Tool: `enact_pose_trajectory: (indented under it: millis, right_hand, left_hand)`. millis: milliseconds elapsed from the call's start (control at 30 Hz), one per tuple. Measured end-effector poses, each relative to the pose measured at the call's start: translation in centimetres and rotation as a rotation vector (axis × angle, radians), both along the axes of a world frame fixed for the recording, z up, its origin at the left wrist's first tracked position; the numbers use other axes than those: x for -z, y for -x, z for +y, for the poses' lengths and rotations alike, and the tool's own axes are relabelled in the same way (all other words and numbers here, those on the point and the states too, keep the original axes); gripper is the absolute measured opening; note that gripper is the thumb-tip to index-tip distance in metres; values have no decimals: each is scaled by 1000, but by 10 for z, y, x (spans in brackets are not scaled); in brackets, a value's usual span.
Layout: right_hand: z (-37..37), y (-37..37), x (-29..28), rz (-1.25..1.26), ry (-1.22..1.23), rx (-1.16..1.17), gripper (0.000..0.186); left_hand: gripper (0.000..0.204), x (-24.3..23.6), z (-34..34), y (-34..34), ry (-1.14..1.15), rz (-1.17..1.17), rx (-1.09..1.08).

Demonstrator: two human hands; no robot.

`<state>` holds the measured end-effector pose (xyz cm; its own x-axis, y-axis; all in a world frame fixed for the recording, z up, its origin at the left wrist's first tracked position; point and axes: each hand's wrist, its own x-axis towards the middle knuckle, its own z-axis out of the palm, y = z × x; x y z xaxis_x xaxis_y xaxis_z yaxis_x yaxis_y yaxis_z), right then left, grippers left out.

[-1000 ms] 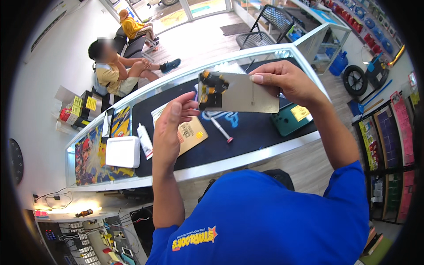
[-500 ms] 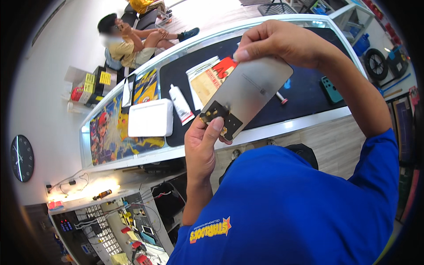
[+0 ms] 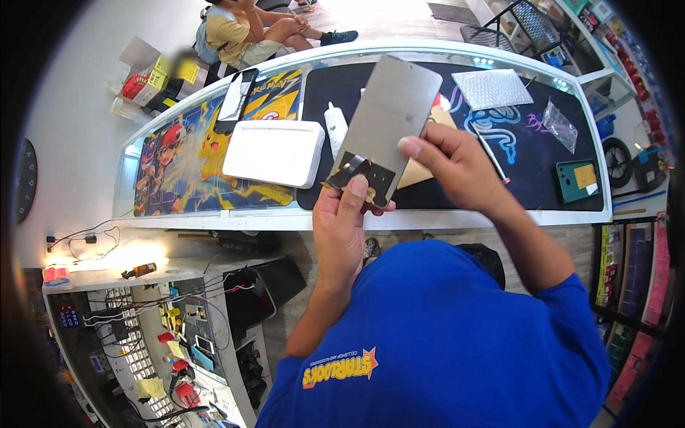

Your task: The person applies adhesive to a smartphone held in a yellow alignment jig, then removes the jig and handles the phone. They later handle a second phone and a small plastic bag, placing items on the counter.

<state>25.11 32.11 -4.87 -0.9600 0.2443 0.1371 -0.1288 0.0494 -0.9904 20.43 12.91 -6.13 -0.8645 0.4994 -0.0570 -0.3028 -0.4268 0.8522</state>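
A phone screen (image 3: 392, 107) is held up over the counter, its grey metallic back toward me. A dark patch with a flex cable (image 3: 349, 167) shows at its lower end. My left hand (image 3: 341, 221) is closed on that end, thumb on the front and fingers underneath. Alongside the right edge is my right hand (image 3: 457, 164), its thumb overlapping the edge and its fingers curled; their tips are partly hidden. Behind the screen lie a white tube (image 3: 335, 127) and a brown envelope (image 3: 417, 173), both partly covered.
On the glass counter, a white box (image 3: 275, 153) and a dark phone frame (image 3: 237, 96) sit left. Bubble wrap (image 3: 492, 89), a clear plastic bag (image 3: 560, 127) and a green phone case (image 3: 576, 180) lie right. A person (image 3: 246, 36) sits beyond. Lower left is a cluttered workbench (image 3: 164, 278).
My right hand has moved from the screen's far end down to its right edge. The screen stands steeper, and my view has turned, showing more of the counter's right side.
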Motion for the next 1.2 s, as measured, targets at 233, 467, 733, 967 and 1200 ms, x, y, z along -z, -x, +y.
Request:
enact_pose_trajectory:
  millis: [233,467,733,967,1200]
  right_hand:
    - [-2,-8,4,-23,-137,36,39]
    - [-2,-13,6,-50,-57,-43,39]
    - [-5,-14,-2,-192,6,-67,29]
    - [-22,0,4,-194,-2,46,28]
    - [-21,6,7,-245,379,37,33]
  left_hand:
    - [30,8,-6,11,60,70,34]
    - [38,0,-7,23,69,110,173]
    - [65,-7,-27,22,45,95,427]
    - [40,10,-15,26,34,-57,205]
    - [37,-4,-3,27,39,-70,195]
